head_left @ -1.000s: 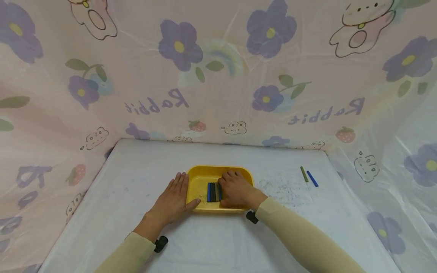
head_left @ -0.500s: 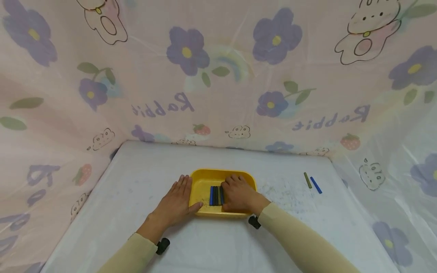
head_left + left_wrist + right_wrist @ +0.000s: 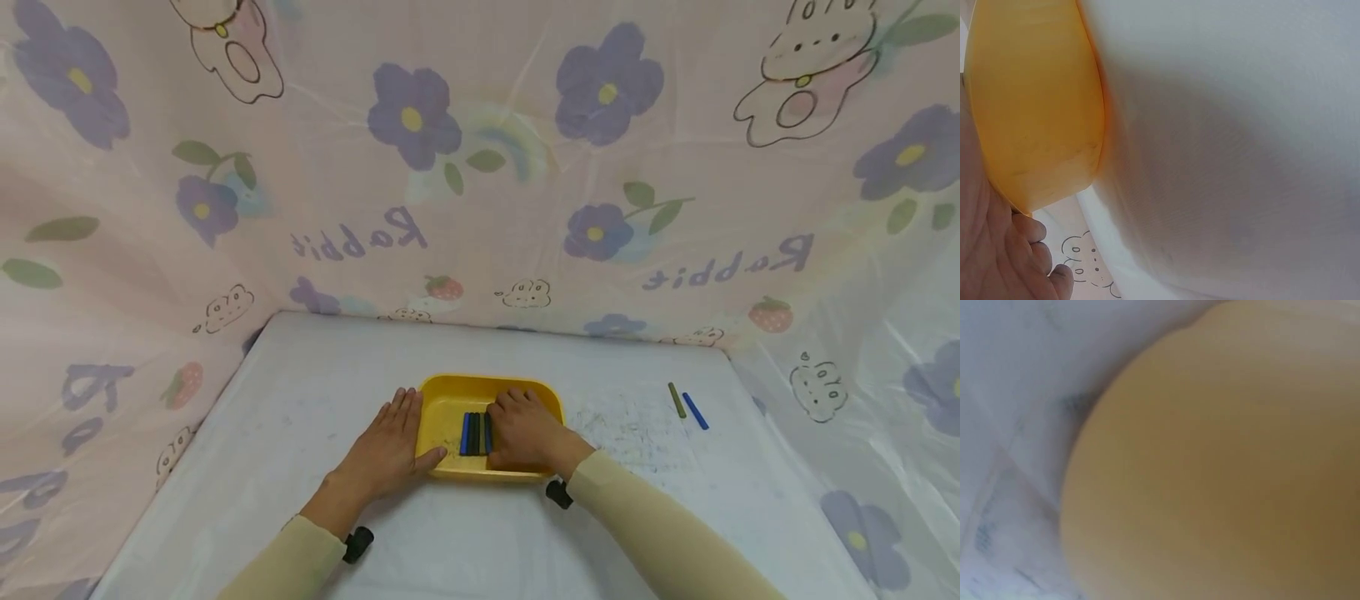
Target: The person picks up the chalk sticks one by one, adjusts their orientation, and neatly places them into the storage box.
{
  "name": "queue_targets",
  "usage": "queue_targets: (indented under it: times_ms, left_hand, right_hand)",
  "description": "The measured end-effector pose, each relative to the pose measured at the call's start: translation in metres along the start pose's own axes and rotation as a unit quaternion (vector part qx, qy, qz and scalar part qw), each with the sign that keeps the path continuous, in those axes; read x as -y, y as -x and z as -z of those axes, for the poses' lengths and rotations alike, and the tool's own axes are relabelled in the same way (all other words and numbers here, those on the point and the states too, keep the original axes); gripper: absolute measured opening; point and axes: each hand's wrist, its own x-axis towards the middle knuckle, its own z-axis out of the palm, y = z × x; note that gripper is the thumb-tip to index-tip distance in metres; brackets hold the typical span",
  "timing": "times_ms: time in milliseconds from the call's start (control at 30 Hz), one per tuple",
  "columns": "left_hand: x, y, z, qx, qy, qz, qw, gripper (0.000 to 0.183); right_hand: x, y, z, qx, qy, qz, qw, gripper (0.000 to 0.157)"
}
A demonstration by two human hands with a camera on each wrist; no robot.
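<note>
A yellow plastic tray [image 3: 517,477] stands on the table. Inside it several crayons [image 3: 474,433], blue, black and olive, lie side by side in a row. My left hand [image 3: 386,442] rests against the tray's left side, fingers straight and thumb over the front left rim; the left wrist view shows the palm beside the tray wall [image 3: 1035,112]. My right hand [image 3: 525,429] is down in the tray's right half, bent fingers and thumb at the ends of the rightmost blue crayon; the palm side is hidden. In the right wrist view the tray [image 3: 1210,475] is blurred.
An olive crayon [image 3: 677,400] and a blue crayon [image 3: 696,411] lie on the table to the right. Dark smudges mark the white table cover [image 3: 622,425] between them and the tray. A printed cloth [image 3: 480,200] hangs behind and at both sides.
The head view has shifted slightly, so everything sits a little lower and further right in it. Both hands keep their places at the tray, and the crayons stay in their row.
</note>
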Motion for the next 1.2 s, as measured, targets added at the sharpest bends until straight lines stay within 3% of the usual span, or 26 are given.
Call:
queue_targets:
  times_ms: [333,500,667,867,1000,1200]
  left_hand:
    - [0.001,-0.002,0.0,0.0,0.001,0.005,1.0,0.1]
    - [-0.001,-0.001,0.0,0.001,0.001,0.009,1.0,0.099]
    - [-0.001,0.001,0.0,-0.001,0.003,0.01,0.9999,0.099]
    - [0.001,0.001,-0.002,-0.007,0.005,0.01,0.9999,0.1]
    - [0.0,0.0,-0.002,-0.003,0.002,0.008,1.0,0.1]
    - [-0.001,-0.002,-0.001,0.0,-0.003,0.005,1.0,0.1]
  right_hand:
    - [-0.007,0.006,0.003,-0.017,-0.004,0.005,1.0,0.086]
    - [-0.022,0.024,0.017,-0.053,-0.007,0.001,0.999,0.08]
    - [-0.054,0.05,0.031,-0.13,-0.011,-0.019,0.991,0.073]
    - [-0.117,0.087,0.035,-0.186,0.017,-0.054,0.981,0.073]
    - [-0.159,0.115,0.027,-0.163,0.046,-0.098,0.981,0.072]
    - [-0.196,0.144,0.009,-0.093,0.054,-0.143,0.984,0.072]
